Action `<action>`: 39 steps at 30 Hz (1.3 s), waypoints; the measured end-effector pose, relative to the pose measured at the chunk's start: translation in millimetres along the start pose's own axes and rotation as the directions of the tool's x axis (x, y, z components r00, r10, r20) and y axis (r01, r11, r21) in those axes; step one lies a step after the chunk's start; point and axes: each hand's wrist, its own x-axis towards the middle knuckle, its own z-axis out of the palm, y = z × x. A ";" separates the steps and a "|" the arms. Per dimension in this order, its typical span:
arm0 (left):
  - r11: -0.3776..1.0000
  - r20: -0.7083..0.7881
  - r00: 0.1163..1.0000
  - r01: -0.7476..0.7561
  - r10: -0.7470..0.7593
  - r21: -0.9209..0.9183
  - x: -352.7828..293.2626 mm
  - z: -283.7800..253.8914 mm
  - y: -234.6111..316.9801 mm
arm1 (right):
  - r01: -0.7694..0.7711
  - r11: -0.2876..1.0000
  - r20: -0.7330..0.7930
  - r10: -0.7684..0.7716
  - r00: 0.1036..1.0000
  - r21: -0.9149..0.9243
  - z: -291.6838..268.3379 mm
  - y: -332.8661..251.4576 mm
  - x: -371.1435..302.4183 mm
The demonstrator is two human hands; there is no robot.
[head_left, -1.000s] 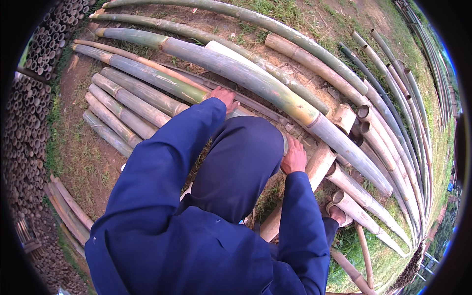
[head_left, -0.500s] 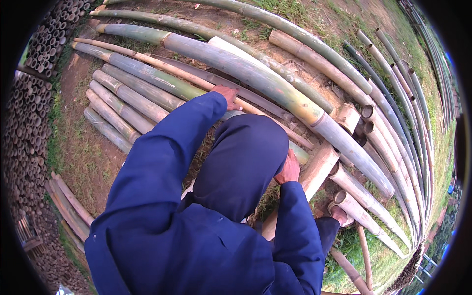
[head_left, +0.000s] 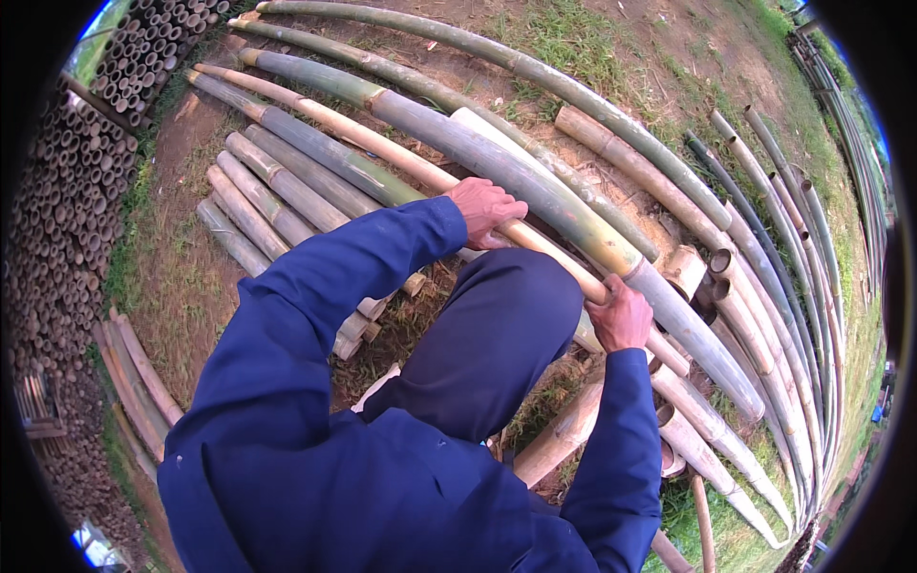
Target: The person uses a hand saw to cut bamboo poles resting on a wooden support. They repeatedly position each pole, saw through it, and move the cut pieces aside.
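A long, thin, tan bamboo pole (head_left: 554, 253) runs slantwise in front of my raised knee. My left hand (head_left: 487, 208) is closed around its middle, knuckles up. Farther along, to the right, my right hand (head_left: 621, 313) grips the same pole, and its right end sticks out past that hand. Just beyond the pole lies a thick green-grey bamboo pole (head_left: 478, 143) with a yellowish patch near its right part. On the near side, a green bamboo pole (head_left: 315, 143) passes under my left sleeve, where part of it is hidden.
Shorter bamboo lengths (head_left: 272, 186) lie side by side at left. A large stack of cut bamboo (head_left: 76, 191) stands at the far left, open ends showing. Several long poles (head_left: 798, 239) fan out at right. A thick bamboo piece (head_left: 564, 430) lies beside my knee.
The thin pole has come up higher, over my knee. My right hand has moved up and right from beside the knee onto the pole; my left hand has shifted right along with it.
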 end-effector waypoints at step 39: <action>0.987 0.003 0.989 0.146 -0.146 -0.061 79.4 -0.8 -12.0 | -0.197 0.980 -0.211 0.198 0.957 0.027 -96.2 264.0 -104.1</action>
